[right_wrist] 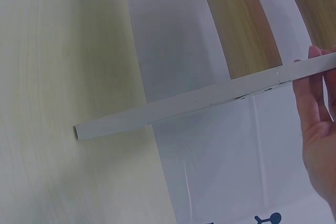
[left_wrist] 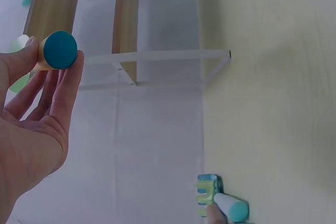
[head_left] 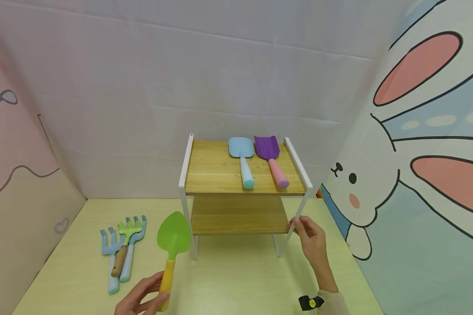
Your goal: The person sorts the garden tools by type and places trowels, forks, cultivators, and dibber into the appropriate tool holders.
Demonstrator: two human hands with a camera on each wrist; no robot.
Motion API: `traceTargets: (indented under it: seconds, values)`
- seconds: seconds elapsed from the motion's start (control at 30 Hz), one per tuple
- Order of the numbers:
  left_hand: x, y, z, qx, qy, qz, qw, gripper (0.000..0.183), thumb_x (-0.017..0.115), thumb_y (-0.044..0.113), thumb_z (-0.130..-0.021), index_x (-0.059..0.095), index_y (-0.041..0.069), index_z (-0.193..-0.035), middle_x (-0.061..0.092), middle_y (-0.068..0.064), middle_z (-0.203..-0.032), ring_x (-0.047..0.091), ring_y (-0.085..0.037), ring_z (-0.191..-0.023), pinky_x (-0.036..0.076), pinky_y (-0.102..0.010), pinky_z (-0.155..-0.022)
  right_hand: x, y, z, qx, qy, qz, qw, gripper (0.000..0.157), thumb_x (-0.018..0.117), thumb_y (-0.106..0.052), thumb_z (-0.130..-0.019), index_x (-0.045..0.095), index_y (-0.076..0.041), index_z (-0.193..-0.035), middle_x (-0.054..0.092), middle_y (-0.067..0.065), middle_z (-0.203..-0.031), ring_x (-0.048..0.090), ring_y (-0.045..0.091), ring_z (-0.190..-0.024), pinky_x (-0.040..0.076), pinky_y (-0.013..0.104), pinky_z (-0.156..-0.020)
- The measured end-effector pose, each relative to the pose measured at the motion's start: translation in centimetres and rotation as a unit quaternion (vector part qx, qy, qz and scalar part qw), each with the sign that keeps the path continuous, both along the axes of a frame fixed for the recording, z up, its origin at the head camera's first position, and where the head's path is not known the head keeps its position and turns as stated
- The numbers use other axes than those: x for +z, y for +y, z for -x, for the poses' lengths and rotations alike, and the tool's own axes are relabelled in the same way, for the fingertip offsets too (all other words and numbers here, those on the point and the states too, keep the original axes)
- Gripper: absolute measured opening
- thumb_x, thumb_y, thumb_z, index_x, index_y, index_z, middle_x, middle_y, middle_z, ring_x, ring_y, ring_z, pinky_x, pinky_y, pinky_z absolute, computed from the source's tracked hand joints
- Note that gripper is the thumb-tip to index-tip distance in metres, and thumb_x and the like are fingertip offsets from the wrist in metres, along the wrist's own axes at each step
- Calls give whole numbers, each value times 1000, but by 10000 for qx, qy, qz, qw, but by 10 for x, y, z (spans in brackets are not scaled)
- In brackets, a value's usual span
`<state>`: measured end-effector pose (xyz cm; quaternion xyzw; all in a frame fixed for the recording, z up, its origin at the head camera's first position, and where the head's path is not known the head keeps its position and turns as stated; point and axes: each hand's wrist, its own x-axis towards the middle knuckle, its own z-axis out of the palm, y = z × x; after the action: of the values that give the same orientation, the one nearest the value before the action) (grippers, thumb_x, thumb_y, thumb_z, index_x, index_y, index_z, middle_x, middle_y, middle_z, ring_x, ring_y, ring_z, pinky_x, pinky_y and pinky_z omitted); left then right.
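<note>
Left fingers (head_left: 153, 280) hold trowel (head_left: 170, 267), right fingers (head_left: 310, 225) apparently shelf (head_left: 206, 168).

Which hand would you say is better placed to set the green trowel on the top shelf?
Probably the left hand: it holds the trowel by its handle, while the right hand grips a rack leg.

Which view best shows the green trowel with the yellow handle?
The head view: the green trowel shows from blade to handle, with the left hand holding the handle. The left wrist view looks nearly end-on, showing mainly the handle's blue end. The right wrist view shows none of it.
</note>
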<state>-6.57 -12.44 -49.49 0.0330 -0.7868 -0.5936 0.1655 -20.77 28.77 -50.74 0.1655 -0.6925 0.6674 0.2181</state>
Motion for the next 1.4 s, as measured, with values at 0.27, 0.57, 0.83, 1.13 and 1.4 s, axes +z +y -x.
traceTargets:
  seconds: [0.27,0.57,0.83,1.13,1.4]
  values:
    - [16,11,6,-245,-134,-57,9996,38,83,-3,-83,74,1,-119,73,-4,-100,72,-15,-84,61,-28,-63,-1,-1,0,-4,28,86,10000,14,52,10,-103,62,20,-104,71,9,-95,73,12,-90,60,30,-85]
    - [36,17,13,-468,-283,-127,9984,39,83,1,-84,73,7,-121,72,-4,-104,72,-16,-89,61,-28,-65,0,-2,-2,-41,-58,50,10000,15,52,9,-103,61,20,-105,72,7,-95,73,11,-90,59,29,-86]
    - [51,21,19,-736,113,-329,9967,39,79,-1,-88,71,7,-125,71,-5,-105,72,-18,-91,63,-33,-65,1,-2,-2,-46,-72,67,9999,14,52,9,-103,61,20,-104,72,4,-94,73,11,-90,59,28,-86]
    - [80,24,27,-896,-168,-452,9948,37,79,8,-91,71,10,-127,71,-5,-119,69,-13,-96,62,-30,-70,1,-1,-2,-19,-63,25,10000,15,52,8,-104,62,19,-105,72,4,-95,72,11,-91,59,29,-86]
    - [95,24,38,-1246,142,-634,9901,34,76,6,-93,71,5,-127,71,-10,-121,69,-15,-95,63,-33,-72,1,-1,-2,25,-46,38,10000,15,51,9,-104,62,19,-105,71,14,-94,73,12,-90,59,29,-86]
